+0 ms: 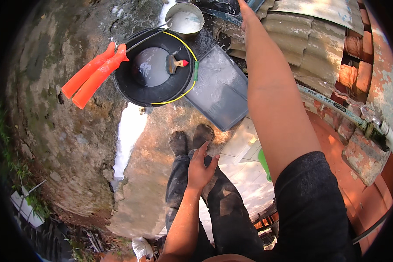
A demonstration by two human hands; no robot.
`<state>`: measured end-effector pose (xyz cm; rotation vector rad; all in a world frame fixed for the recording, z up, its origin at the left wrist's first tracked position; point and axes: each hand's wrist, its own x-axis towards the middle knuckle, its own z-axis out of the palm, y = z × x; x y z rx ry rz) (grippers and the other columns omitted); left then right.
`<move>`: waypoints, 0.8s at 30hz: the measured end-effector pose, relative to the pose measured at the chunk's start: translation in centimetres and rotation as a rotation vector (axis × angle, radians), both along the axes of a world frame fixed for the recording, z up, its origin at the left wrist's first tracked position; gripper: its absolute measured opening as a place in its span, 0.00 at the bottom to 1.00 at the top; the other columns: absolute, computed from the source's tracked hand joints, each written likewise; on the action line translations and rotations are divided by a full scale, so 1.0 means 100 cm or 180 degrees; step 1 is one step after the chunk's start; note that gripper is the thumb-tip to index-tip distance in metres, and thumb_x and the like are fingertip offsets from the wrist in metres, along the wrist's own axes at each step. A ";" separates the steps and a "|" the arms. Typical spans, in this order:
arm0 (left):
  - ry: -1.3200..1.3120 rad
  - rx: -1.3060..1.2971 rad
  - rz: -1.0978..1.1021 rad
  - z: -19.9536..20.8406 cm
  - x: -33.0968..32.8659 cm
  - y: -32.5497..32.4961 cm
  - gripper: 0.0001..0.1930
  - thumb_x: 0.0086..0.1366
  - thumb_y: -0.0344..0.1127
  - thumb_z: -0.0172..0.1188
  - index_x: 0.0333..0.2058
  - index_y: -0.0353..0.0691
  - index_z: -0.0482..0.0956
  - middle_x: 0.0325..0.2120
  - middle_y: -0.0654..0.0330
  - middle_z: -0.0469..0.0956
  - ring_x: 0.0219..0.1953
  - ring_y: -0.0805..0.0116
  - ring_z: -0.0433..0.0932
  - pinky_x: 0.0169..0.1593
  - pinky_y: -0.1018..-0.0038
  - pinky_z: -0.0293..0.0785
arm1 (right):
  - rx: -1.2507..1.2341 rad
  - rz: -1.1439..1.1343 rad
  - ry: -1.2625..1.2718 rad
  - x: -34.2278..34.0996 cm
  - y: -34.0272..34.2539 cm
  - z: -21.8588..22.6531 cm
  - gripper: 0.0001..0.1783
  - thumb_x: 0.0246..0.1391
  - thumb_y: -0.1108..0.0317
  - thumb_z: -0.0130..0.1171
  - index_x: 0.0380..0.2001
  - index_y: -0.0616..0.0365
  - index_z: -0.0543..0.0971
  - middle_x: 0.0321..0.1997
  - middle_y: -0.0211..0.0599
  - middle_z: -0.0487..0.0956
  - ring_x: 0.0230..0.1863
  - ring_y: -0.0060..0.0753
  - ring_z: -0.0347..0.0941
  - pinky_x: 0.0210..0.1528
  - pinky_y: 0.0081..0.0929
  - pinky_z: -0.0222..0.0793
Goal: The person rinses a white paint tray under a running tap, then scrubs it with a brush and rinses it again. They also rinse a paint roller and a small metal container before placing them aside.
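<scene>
Upper right: weathered, overlapping corrugated sheets point(292, 41), with orange-red clay pieces point(363, 81) beside them and a peeling painted wall point(385, 76) at the margin. Right: a pale pipe point(325, 99), running obliquely below the sheets, and a rough masonry block point(366, 159) beside a smooth terracotta-coloured surface point(332, 150). Centre: pale floor tiles point(242, 185) and a green object point(263, 166), partly hidden. Lower left: green plants point(18, 168) near a white panel point(27, 210).
</scene>
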<state>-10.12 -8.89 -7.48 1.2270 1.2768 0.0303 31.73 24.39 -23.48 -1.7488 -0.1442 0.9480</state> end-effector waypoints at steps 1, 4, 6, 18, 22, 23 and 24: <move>0.0017 -0.0007 0.0009 -0.001 0.000 0.000 0.33 0.66 0.44 0.70 0.65 0.35 0.73 0.51 0.41 0.81 0.48 0.47 0.84 0.51 0.59 0.80 | 0.0022 -0.0020 0.0052 0.002 0.001 0.000 0.42 0.46 0.49 0.79 0.57 0.69 0.79 0.48 0.52 0.84 0.48 0.49 0.83 0.50 0.46 0.80; 0.0028 -0.0053 0.0047 -0.003 0.002 -0.005 0.33 0.66 0.46 0.70 0.65 0.35 0.73 0.53 0.40 0.81 0.48 0.47 0.85 0.51 0.59 0.81 | 0.0087 -0.0090 0.0181 0.004 0.002 -0.001 0.42 0.45 0.52 0.81 0.57 0.69 0.79 0.47 0.50 0.84 0.46 0.48 0.83 0.48 0.47 0.81; 0.0015 -0.0063 0.0081 -0.008 0.006 -0.009 0.34 0.66 0.46 0.71 0.65 0.35 0.73 0.54 0.41 0.80 0.48 0.47 0.85 0.51 0.59 0.81 | 0.0108 -0.0140 0.0228 0.011 0.006 0.000 0.42 0.45 0.54 0.82 0.58 0.68 0.78 0.46 0.49 0.85 0.45 0.47 0.84 0.47 0.47 0.82; -0.0109 -0.0267 0.0114 -0.006 0.031 -0.016 0.36 0.66 0.49 0.71 0.66 0.34 0.73 0.56 0.39 0.80 0.51 0.47 0.85 0.53 0.59 0.81 | -0.1148 -0.1053 -0.1598 0.028 0.030 0.056 0.48 0.32 0.57 0.88 0.56 0.72 0.78 0.50 0.53 0.85 0.47 0.52 0.83 0.47 0.53 0.82; -0.0006 -0.0409 0.0430 -0.005 0.027 -0.035 0.36 0.66 0.50 0.71 0.65 0.34 0.74 0.55 0.39 0.80 0.51 0.47 0.85 0.53 0.58 0.81 | -0.1489 -0.0551 -0.1112 -0.003 0.039 0.115 0.47 0.35 0.53 0.86 0.57 0.68 0.79 0.54 0.53 0.84 0.50 0.52 0.82 0.50 0.51 0.82; -0.0038 -0.0427 0.0367 -0.005 0.028 -0.034 0.36 0.66 0.51 0.71 0.65 0.34 0.74 0.55 0.39 0.80 0.51 0.48 0.85 0.53 0.58 0.81 | -0.1302 -0.0379 -0.1002 0.018 0.040 0.111 0.47 0.37 0.52 0.85 0.58 0.66 0.79 0.54 0.53 0.84 0.50 0.52 0.82 0.48 0.52 0.82; -0.0127 -0.0449 0.0238 -0.004 0.032 -0.032 0.36 0.66 0.51 0.71 0.65 0.34 0.74 0.55 0.39 0.80 0.51 0.48 0.85 0.53 0.58 0.80 | -0.1125 -0.0277 -0.0942 0.068 0.038 0.099 0.47 0.38 0.51 0.84 0.59 0.65 0.79 0.54 0.52 0.84 0.50 0.52 0.83 0.46 0.54 0.82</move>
